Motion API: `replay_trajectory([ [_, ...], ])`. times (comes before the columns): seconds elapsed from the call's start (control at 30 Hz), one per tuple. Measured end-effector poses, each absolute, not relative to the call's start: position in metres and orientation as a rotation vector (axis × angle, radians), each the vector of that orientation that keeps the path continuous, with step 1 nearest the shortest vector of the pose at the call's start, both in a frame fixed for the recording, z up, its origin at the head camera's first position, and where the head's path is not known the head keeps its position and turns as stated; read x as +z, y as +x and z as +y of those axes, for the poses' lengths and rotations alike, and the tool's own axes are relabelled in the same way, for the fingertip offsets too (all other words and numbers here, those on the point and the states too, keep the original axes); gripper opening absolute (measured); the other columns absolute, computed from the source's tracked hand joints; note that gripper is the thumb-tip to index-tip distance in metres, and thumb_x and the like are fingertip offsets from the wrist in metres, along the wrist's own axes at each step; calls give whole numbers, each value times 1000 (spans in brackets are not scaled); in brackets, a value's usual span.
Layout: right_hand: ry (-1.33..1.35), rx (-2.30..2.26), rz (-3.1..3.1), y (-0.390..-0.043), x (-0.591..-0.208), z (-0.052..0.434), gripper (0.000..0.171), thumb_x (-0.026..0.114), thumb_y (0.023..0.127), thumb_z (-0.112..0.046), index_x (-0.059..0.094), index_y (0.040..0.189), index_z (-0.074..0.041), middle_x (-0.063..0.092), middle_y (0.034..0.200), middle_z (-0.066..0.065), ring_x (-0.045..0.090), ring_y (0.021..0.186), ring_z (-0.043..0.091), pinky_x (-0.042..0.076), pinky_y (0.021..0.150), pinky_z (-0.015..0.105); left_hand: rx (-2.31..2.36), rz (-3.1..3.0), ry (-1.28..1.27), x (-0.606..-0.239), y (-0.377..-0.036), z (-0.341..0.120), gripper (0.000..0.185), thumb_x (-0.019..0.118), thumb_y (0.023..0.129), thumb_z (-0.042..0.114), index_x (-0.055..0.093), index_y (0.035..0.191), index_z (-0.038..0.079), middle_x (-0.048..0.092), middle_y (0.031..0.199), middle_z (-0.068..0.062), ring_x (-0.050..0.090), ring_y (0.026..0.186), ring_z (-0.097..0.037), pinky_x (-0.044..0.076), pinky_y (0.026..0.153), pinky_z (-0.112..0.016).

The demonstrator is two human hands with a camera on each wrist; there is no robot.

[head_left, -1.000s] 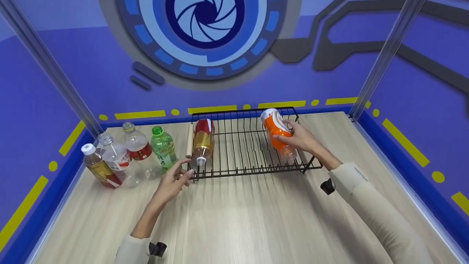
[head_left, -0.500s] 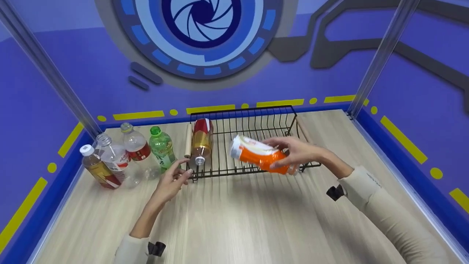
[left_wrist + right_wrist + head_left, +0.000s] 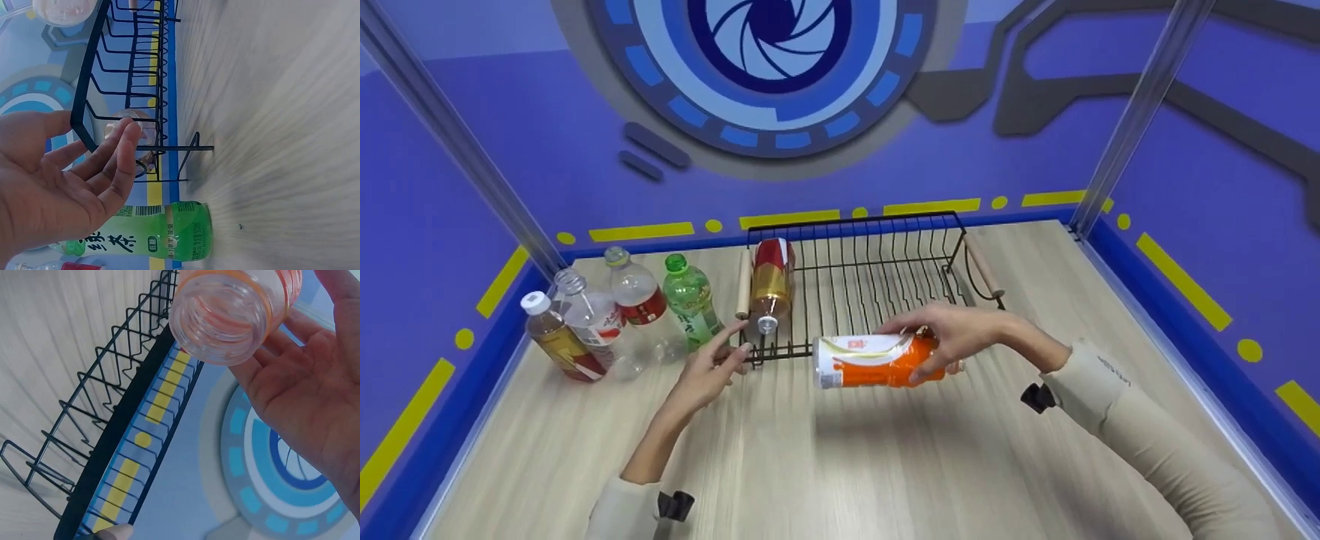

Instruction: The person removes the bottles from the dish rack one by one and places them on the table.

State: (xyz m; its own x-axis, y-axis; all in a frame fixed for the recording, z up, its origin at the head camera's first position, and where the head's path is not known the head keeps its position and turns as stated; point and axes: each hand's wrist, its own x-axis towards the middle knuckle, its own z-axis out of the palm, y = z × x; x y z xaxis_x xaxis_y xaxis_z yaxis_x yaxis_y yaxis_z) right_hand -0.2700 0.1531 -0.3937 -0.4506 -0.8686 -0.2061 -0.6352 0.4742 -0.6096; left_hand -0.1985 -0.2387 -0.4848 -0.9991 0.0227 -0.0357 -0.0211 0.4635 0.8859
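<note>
My right hand [image 3: 956, 334] grips an orange-and-white plastic bottle [image 3: 874, 360], held sideways in front of the black wire rack [image 3: 877, 300]. The bottle's clear, ringed end [image 3: 216, 320] faces the camera in the right wrist view. My left hand [image 3: 709, 375] holds the rack's front left corner, its thumb and fingers on either side of the corner rod in the left wrist view. Inside the rack, along its left end, lies a bottle with a red-and-gold label [image 3: 771, 281], its white cap toward the front. A green bottle [image 3: 140, 233] stands just beyond my left hand.
Left of the rack stand two clear bottles with red labels, one at the front [image 3: 596, 322] and one behind [image 3: 637, 296], beside a white-capped tea bottle [image 3: 559, 337]. Wooden handles [image 3: 982, 266] flank the rack. Blue walls [image 3: 840, 180] enclose the table [image 3: 840, 465].
My right hand has lifted the orange-and-white bottle from the rack's right side, bringing it left and forward over the front rim and turning it level. My left hand has stayed at the corner.
</note>
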Motion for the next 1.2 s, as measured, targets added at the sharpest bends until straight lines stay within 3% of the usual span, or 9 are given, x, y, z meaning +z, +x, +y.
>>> replay_trajectory([
  [0.1, -1247, -570, 2222, -262, -394, 152, 73, 82, 86, -31, 51, 150, -20, 63, 134, 3, 57, 106, 17, 54, 83, 25, 1529, 2662, 58, -481, -192, -238, 52, 55, 107, 29, 43, 156, 15, 74, 110, -20, 70, 97, -27, 50, 75, -28],
  [0.27, -1219, -503, 2219, -250, -394, 146, 73, 83, 86, -33, 51, 150, -22, 63, 134, 0, 60, 97, 13, 57, 72, 23, 1254, 2838, 137, -467, -167, -230, 47, 59, 104, 32, 54, 147, 14, 75, 112, -14, 70, 98, -28, 55, 76, -37],
  [0.43, -1290, -468, 2215, -244, -397, 132, 73, 82, 87, -32, 51, 151, -20, 62, 138, 1, 56, 109, 13, 53, 88, 23, 820, 3178, 159, -445, -133, -210, 36, 68, 98, 33, 68, 129, 14, 75, 115, -14, 71, 104, -34, 57, 83, -53],
  [0.53, -1337, -467, 2196, -243, -400, 119, 72, 82, 87, -32, 51, 150, -19, 62, 139, 2, 57, 111, 14, 52, 92, 23, 774, 3250, 348, -436, -119, -199, 35, 71, 96, 32, 70, 124, 11, 71, 122, -14, 66, 114, -37, 53, 95, -58],
  [0.6, -1358, -466, 2191, -242, -401, 113, 72, 83, 87, -31, 51, 150, -18, 62, 140, 2, 57, 110, 14, 52, 92, 22, 838, 3163, 526, -433, -114, -192, 43, 70, 96, 35, 67, 130, 10, 66, 132, -15, 60, 124, -37, 49, 103, -60],
  [0.8, -1418, -423, 2226, -237, -403, 106, 68, 85, 84, -33, 57, 143, -13, 66, 134, 2, 60, 107, 10, 53, 90, 19, 865, 2938, 776, -439, -111, -175, 69, 72, 92, 47, 54, 145, 7, 57, 144, -14, 53, 134, -33, 44, 111, -59],
  [0.97, -1441, -424, 2236, -233, -404, 104, 66, 84, 84, -36, 59, 141, -13, 68, 132, 2, 61, 104, 8, 53, 87, 17, 679, 3108, 786, -450, -113, -162, 77, 85, 80, 39, 55, 143, 5, 62, 137, -13, 57, 126, -32, 45, 108, -57],
  [1.2, -1453, -400, 2265, -231, -403, 105, 67, 83, 85, -37, 58, 142, -12, 68, 131, 2, 62, 102, 8, 54, 87, 17, 572, 3262, 746, -457, -121, -152, 72, 93, 69, 32, 64, 130, 8, 66, 124, -10, 59, 117, -28, 47, 101, -50],
])
